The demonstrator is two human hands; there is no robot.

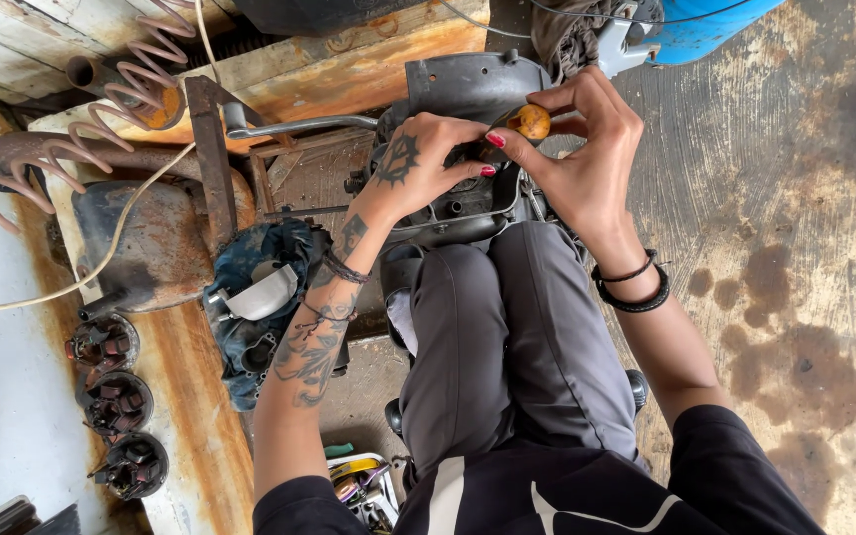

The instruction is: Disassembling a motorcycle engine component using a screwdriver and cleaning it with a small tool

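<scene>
My left hand (423,163), tattooed on its back, is closed over a dark part on top of a grey metal engine case (468,84) that stands in front of my knees. My right hand (577,149) pinches a small round yellow-orange handle (533,121), seemingly the end of a tool whose shaft is hidden between my fingers. Both hands meet over the same spot on the engine. What my left fingers grip is hidden.
A rusty metal bench (190,376) at left carries a dark casing (151,238), a pink coiled hose (101,109), a blue rag (260,297) and three round wound stators (116,401). A long lever (299,125) juts from the engine. Stained concrete floor (795,248) lies right; a tool tray (364,485) lies below.
</scene>
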